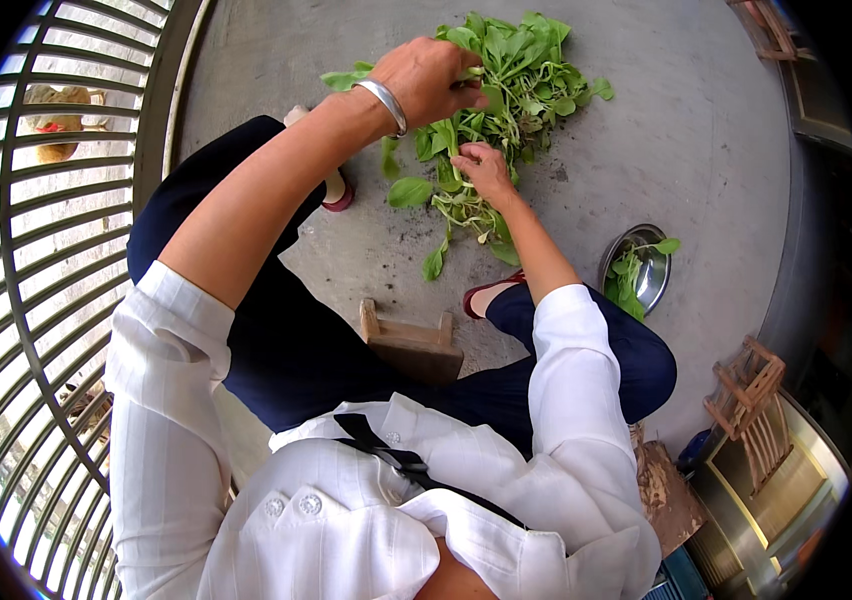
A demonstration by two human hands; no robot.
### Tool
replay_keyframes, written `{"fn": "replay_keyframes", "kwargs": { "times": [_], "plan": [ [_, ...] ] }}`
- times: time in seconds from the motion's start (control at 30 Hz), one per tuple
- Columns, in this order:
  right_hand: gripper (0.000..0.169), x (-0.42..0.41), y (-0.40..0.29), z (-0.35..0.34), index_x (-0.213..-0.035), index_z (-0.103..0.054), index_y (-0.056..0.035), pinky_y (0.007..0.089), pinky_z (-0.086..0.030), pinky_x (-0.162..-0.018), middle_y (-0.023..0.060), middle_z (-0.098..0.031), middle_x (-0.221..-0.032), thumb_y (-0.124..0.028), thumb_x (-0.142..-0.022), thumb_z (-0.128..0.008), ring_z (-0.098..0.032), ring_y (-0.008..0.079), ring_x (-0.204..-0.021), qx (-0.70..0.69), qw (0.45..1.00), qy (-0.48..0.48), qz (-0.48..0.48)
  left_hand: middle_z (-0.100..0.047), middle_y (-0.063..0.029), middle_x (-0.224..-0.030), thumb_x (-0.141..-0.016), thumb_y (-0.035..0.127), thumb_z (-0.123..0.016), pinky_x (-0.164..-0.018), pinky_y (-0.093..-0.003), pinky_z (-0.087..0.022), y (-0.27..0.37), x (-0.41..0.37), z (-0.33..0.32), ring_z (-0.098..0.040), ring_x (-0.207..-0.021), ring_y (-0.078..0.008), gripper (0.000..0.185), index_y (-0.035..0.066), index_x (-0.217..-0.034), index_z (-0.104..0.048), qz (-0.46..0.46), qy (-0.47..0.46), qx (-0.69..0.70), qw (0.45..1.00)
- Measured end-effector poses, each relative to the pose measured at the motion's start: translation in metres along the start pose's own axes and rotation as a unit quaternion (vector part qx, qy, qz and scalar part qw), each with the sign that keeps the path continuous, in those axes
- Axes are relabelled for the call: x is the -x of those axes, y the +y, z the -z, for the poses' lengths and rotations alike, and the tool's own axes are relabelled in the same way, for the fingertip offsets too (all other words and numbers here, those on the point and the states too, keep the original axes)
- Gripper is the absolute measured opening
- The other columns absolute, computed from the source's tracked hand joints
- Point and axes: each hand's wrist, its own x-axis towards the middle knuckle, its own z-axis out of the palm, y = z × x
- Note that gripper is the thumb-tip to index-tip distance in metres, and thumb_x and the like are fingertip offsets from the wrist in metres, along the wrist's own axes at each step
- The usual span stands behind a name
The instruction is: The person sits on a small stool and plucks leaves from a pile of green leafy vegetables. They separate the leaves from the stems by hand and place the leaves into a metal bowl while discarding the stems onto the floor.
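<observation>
My left hand (426, 81), with a silver bangle (387, 105) at the wrist, is closed around a leafy green. The pale stem end shows by the thumb, and leaves (345, 78) stick out on the other side. Below it, my right hand (484, 172) pinches the pale stalk of another leafy green (453, 142) between thumb and fingers. Just beyond both hands a heap of leafy greens (527, 64) lies on the concrete floor (688, 142). Loose leaves and trimmings (471, 214) lie under my right hand.
To the right, a steel bowl (658, 279) holds some greens (623, 276). A low wooden stool (414, 349) stands between my legs. Metal railing bars (9, 247) run along the left, with chickens (58, 112) outside. A small wooden chair (747, 384) is at the lower right. Soil crumbs dot the floor.
</observation>
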Motion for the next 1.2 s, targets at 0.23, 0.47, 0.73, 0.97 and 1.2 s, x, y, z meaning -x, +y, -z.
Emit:
{"fn": "replay_keyframes", "kwargs": {
  "times": [0.23,0.47,0.73,0.97,1.2],
  "plan": [
    [0.023,0.026,-0.085,0.052,-0.098,-0.065,0.0032,0.0221,-0.047,-0.065,0.0031,-0.066,-0.084,-0.015,-0.083,-0.064,-0.058,0.0079,-0.071,-0.202,0.974,-0.099,-0.032,-0.063,-0.0065,-0.095,-0.069,0.015,-0.07,-0.068,-0.0382,-0.049,0.001,0.0,-0.021,-0.061,-0.083,-0.0277,0.022,0.009,-0.089,-0.066,-0.095,-0.116,-0.063,0.987],
    [0.029,0.06,-0.127,0.074,-0.103,-0.061,0.0,0.0267,-0.052,-0.066,0.0045,-0.064,-0.089,-0.019,-0.082,-0.067,-0.061,0.0115,-0.078,-0.285,0.945,-0.147,-0.064,-0.063,-0.0039,-0.09,-0.068,0.013,-0.069,-0.069,-0.0386,-0.049,0.012,0.004,-0.029,-0.061,-0.083,-0.0272,0.021,0.013,-0.089,-0.066,-0.132,-0.179,-0.116,0.968],
    [0.026,0.066,-0.132,0.077,-0.098,-0.061,0.0013,0.0275,-0.051,-0.06,0.0071,-0.063,-0.086,-0.022,-0.087,-0.058,-0.06,0.013,-0.069,-0.286,0.914,-0.234,-0.166,-0.064,-0.0021,-0.093,-0.071,0.015,-0.067,-0.068,-0.0377,-0.05,0.013,0.004,-0.026,-0.062,-0.084,-0.0255,0.019,0.015,-0.09,-0.066,-0.127,-0.15,-0.187,0.962],
    [0.02,0.065,-0.115,0.091,-0.097,-0.062,0.0018,0.0236,-0.046,-0.061,0.0048,-0.061,-0.08,-0.016,-0.088,-0.056,-0.057,0.0117,-0.069,-0.422,0.877,-0.215,-0.081,-0.067,-0.0014,-0.085,-0.075,0.021,-0.069,-0.063,-0.0338,-0.05,0.016,-0.016,0.019,-0.064,-0.073,-0.0233,0.017,0.013,-0.09,-0.068,-0.123,0.246,0.043,0.961],
    [0.019,0.057,-0.102,0.098,-0.098,-0.063,-0.0015,0.0229,-0.043,-0.074,0.0023,-0.063,-0.085,-0.016,-0.086,-0.061,-0.054,0.0104,-0.076,-0.382,0.903,-0.19,0.054,-0.067,-0.0053,-0.07,-0.077,0.025,-0.07,-0.06,-0.0293,-0.049,0.002,-0.013,0.03,-0.062,-0.063,-0.0154,0.016,0.01,-0.084,-0.069,0.067,0.33,0.142,0.931]
  ]
}}
